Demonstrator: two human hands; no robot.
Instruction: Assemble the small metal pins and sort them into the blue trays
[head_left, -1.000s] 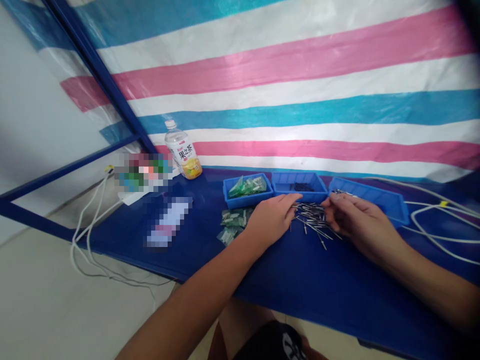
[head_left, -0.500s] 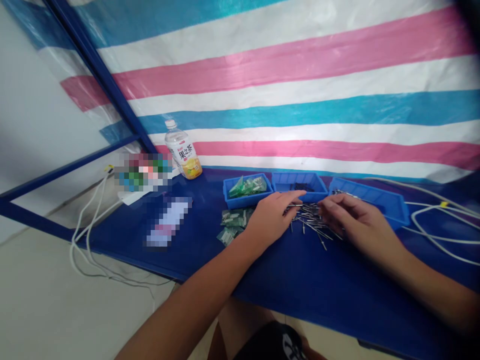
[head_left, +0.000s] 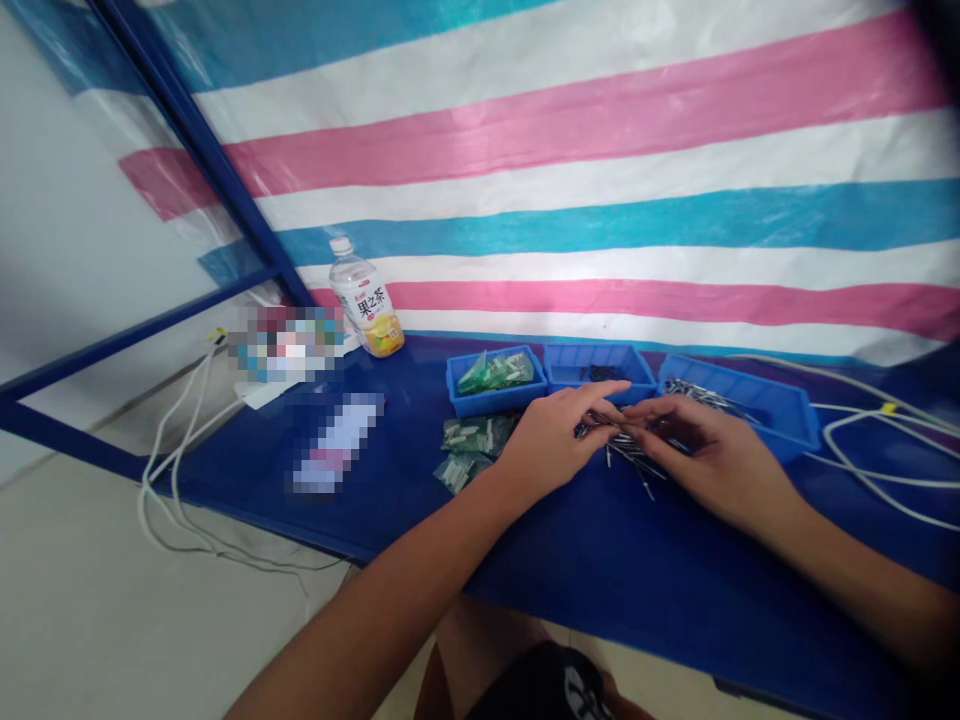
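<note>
My left hand (head_left: 553, 432) pinches thin metal pins (head_left: 616, 422) between thumb and fingers, its index finger stretched out above them. Its fingertips meet those of my right hand (head_left: 709, 450), which is closed in a pinch on the same slim pins; how many each hand has is hidden. Right under both hands lies a loose pile of metal pins (head_left: 636, 457), some with a thicker end, partly covered by the fingers. Small clear bags of metal parts (head_left: 465, 468) lie on the table beside my left wrist.
Behind the hands stand a blue bin with green-tinted bags (head_left: 496, 404), a blue bin with small dark parts (head_left: 637, 385) and a longer blue bin with pins (head_left: 795, 420). A drink bottle (head_left: 366, 305) stands back left on the blue table (head_left: 570, 560). White cables (head_left: 862, 450) lie right.
My right hand has moved left, so its fingertips now meet those of my left hand over the pile. My left hand has shifted slightly right.
</note>
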